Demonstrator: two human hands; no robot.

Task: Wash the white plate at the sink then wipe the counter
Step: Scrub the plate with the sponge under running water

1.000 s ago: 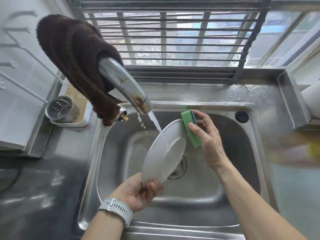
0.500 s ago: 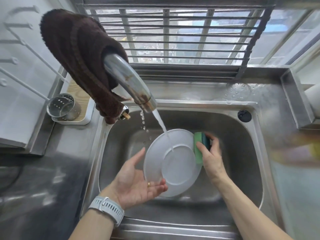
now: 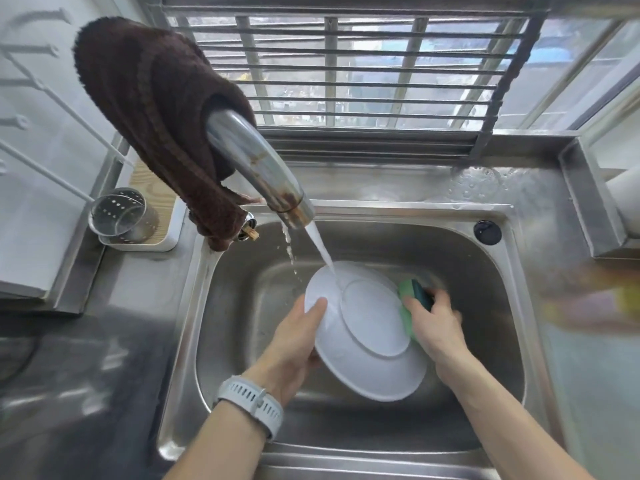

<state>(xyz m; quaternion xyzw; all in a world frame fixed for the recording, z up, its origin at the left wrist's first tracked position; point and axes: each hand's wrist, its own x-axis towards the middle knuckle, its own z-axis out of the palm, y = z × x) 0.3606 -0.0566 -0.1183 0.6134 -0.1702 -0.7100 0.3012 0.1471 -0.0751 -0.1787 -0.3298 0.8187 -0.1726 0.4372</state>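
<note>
The washing step looks in hand: over the sink (image 3: 512,306), left hand (image 3: 294,337) grips the underside-up white plate (image 3: 363,330) under the faucet stream (image 3: 320,249), right hand (image 3: 438,327) clutches the green sponge (image 3: 410,297), whose next move probably calls for scrubbing.

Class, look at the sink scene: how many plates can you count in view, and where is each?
1. The white plate is over the sink, underside up beneath the faucet stream, with the left hand and the right hand, which holds a green sponge. No others visible.
</note>
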